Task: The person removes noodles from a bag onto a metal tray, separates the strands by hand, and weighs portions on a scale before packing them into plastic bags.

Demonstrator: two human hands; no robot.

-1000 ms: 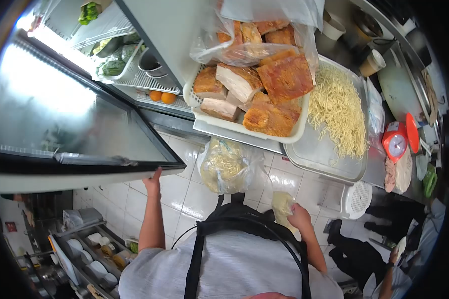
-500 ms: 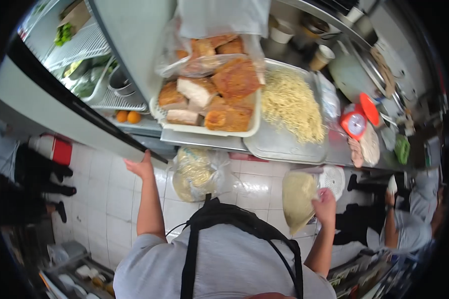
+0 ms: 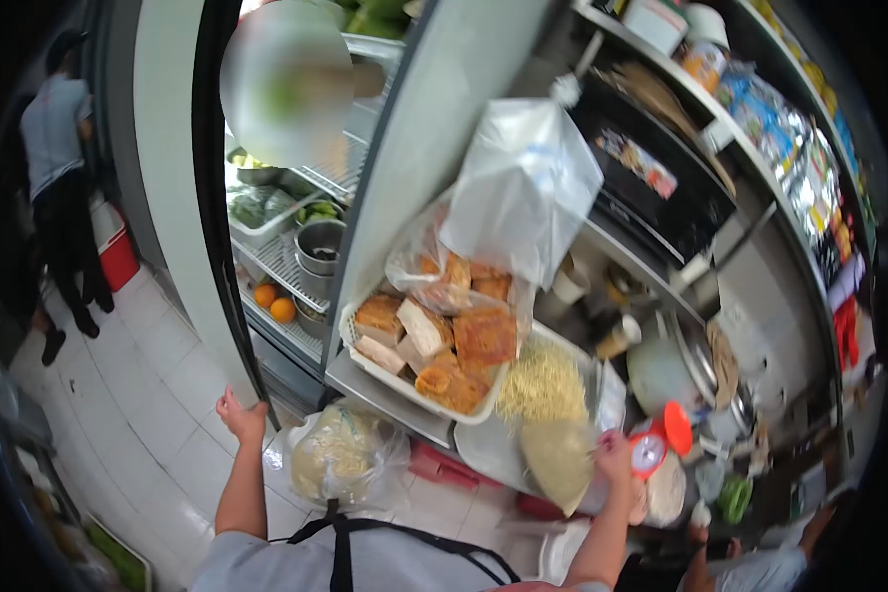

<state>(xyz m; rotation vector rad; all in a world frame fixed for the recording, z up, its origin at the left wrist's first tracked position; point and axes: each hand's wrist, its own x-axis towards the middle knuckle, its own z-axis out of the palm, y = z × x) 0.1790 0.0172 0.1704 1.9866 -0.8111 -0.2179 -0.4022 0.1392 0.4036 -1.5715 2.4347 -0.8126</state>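
The left hand (image 3: 241, 414), half-curled, touches a tall, pale-grey fridge door (image 3: 192, 247), its grip unclear to me; the right hand (image 3: 617, 456) pinches a pale-yellow, filled plastic bag (image 3: 555, 464) hanging just left.

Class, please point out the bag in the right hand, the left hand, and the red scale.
Held bag (image 3: 556, 466), head view: middle of its visible side.
Left hand (image 3: 244, 418), head view: middle of the hand.
Red scale (image 3: 648, 455), head view: its round dial.

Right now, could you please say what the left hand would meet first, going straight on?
Most likely the fridge door: the left hand seems to touch its edge, though depth is unclear.
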